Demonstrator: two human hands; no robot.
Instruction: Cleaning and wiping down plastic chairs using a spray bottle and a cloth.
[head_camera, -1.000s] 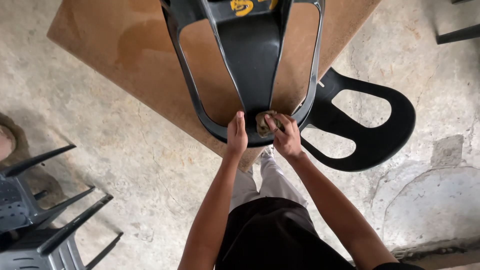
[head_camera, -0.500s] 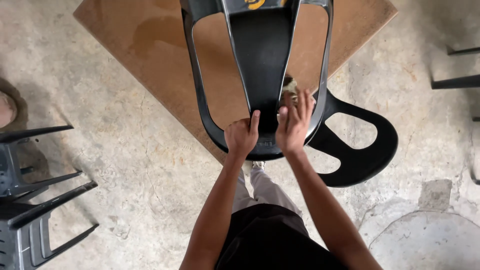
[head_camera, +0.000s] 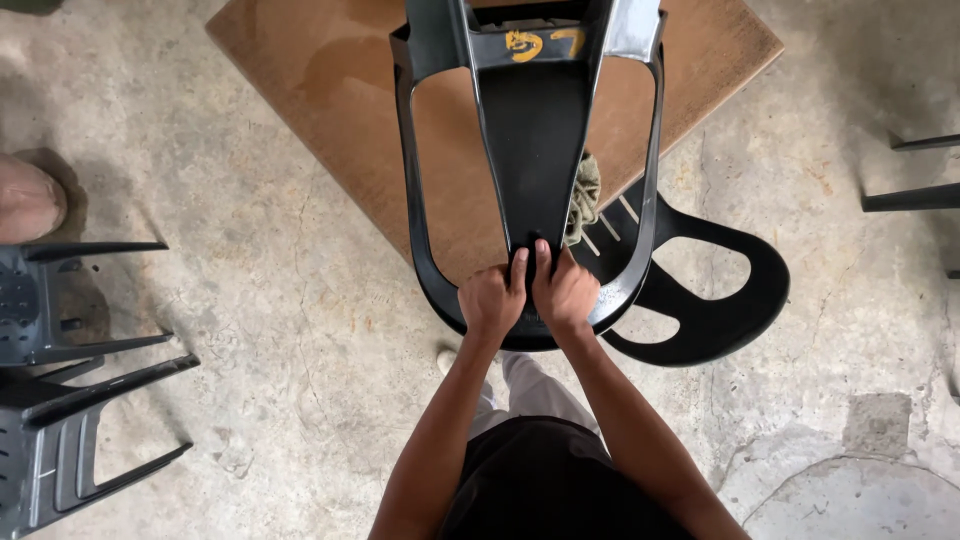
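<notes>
The black plastic chair backrest (head_camera: 535, 150) ran its long axis from top centre of the frame down to our hands, rounded end toward us, over a brown wooden board (head_camera: 330, 90). Our left hand (head_camera: 492, 300) and right hand (head_camera: 565, 292) clasped that lower end side by side. Half a second before, they had been spread apart; a rag (head_camera: 585, 195) lay right of the central slat.

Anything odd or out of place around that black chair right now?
Yes: a crumpled olive rag sits wedged against the black plastic chair back on the brown board. Both hands, left hand and right hand, grip the chair's lower edge.
</notes>
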